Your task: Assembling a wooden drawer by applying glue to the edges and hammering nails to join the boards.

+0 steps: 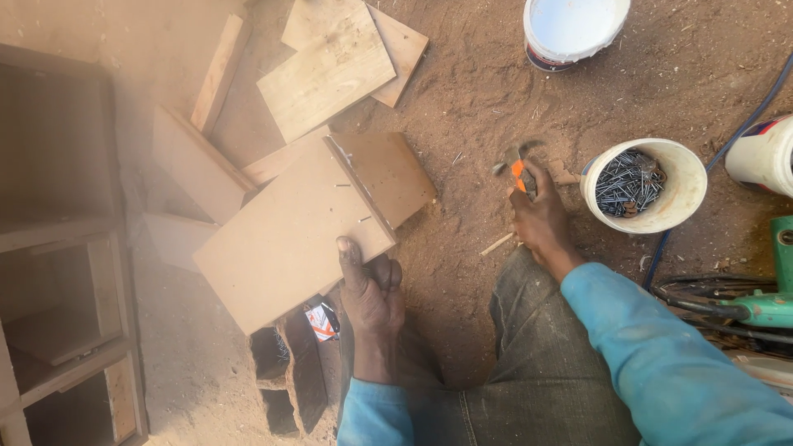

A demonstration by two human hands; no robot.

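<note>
My left hand [370,289] grips the near edge of a flat wooden board [289,231], thumb on top; two nails stick out of the board near its far edge. A smaller board [388,173] stands joined along that edge. My right hand [537,216] is closed round the orange-and-grey handle of a hammer [514,165], whose blurred head hovers over the dirt floor to the right of the boards. A white bucket of nails [643,183] sits just right of that hand.
Loose wooden boards [330,70] lie on the dirt at the top. A wooden shelf unit [58,272] fills the left side. A white bucket [572,29] stands at the top, another container [764,155] at the right edge, and a green power tool [764,306] with cables lies at the right.
</note>
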